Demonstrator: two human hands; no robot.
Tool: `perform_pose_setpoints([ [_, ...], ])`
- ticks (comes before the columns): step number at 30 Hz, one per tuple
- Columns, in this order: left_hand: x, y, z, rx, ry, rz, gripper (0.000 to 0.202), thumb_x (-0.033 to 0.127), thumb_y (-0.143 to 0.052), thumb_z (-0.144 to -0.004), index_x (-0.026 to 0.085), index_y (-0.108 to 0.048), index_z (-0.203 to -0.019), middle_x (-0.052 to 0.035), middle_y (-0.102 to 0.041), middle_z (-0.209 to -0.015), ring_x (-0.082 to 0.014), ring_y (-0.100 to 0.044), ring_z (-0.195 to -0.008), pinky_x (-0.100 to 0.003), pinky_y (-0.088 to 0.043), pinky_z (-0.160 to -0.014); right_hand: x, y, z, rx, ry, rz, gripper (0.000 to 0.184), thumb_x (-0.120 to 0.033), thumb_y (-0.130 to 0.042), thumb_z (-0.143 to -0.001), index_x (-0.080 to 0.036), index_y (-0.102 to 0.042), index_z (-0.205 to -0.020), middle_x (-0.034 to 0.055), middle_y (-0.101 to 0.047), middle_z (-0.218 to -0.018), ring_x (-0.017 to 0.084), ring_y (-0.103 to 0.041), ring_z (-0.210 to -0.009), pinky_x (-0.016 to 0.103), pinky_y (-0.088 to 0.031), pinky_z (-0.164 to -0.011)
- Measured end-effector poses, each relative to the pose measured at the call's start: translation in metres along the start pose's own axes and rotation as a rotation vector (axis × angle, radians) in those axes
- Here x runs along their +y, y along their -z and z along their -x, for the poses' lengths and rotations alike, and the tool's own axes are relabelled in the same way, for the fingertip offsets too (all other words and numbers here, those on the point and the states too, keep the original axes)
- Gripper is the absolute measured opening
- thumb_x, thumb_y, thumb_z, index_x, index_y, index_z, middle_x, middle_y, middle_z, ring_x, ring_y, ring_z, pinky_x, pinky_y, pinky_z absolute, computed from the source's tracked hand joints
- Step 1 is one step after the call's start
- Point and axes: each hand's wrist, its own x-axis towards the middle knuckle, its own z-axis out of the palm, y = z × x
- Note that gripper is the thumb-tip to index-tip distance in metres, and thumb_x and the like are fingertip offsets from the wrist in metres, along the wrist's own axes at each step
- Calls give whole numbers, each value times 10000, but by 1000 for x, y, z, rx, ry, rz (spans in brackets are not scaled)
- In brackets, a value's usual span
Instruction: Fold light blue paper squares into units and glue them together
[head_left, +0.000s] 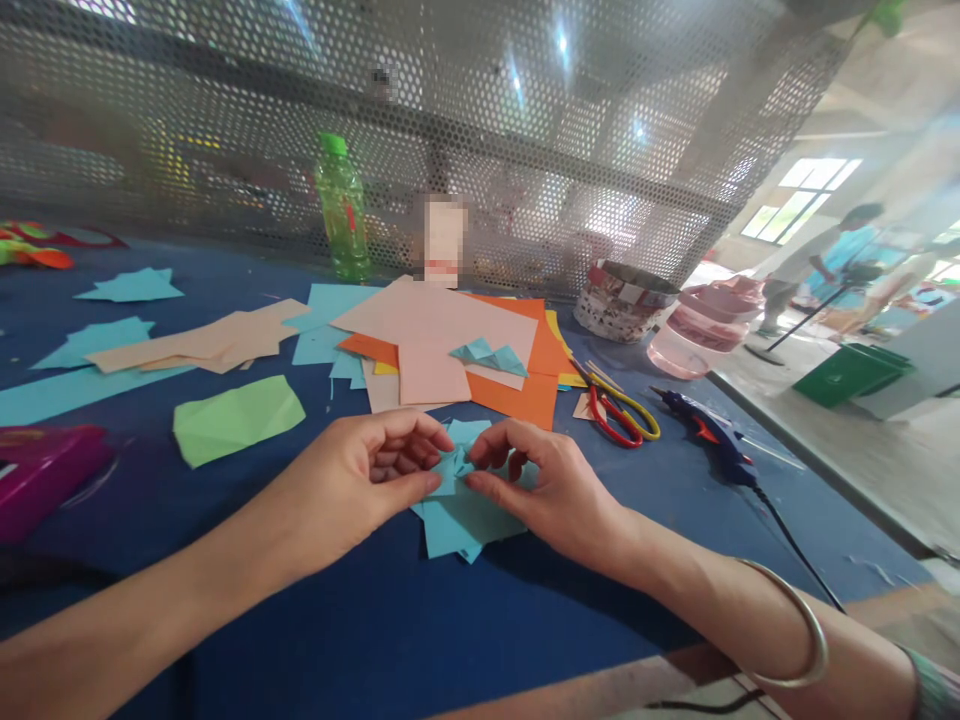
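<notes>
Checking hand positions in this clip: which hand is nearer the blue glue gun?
Right. The right hand is just left of the blue glue gun, not touching it; the left hand is farther left, beyond the folded blue paper.

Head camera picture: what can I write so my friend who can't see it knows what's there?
The left hand and right hand pinch a folded blue paper on a dark blue table. Behind them lie a pile of orange and pink paper, red and yellow scissors and a blue glue gun.

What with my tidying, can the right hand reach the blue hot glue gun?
Probably yes: nothing stands between the right hand and the blue hot glue gun, though it's pinching folded blue paper.
</notes>
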Motion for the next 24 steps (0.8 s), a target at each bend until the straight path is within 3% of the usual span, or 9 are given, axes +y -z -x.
perform_pose_setpoints([
  [5, -8, 1, 1, -7, -49, 7, 167, 385, -746, -748, 247, -741, -840, 19, -738, -752, -161, -687, -699, -265, -565, -675, 0, 0, 1, -15, 13, 17, 92, -154, -741, -892, -198, -675, -940, -24, -705, -835, 100, -615, -719, 227, -469, -652],
  [15, -18, 2, 0, -7, 10, 4, 151, 381, -739, -736, 240, -735, -790, 27, -694, -702, -136, -620, -648, -224, -509, -607, 3, -2, 2, -24, 73, -5, 108, -101, -688, -886, -201, -669, -924, -27, -699, -842, 96, -605, -732, 216, -486, -685],
  [24, -4, 1, 2, -64, 135, 137, 183, 380, -795, -672, 235, -724, -759, 27, -701, -712, -149, -672, -672, -238, -582, -643, -1, -3, 2, 8, 95, -115, 125, -84, -638, -898, -180, -709, -935, -29, -701, -803, 68, -614, -686, 167, -488, -636],
])
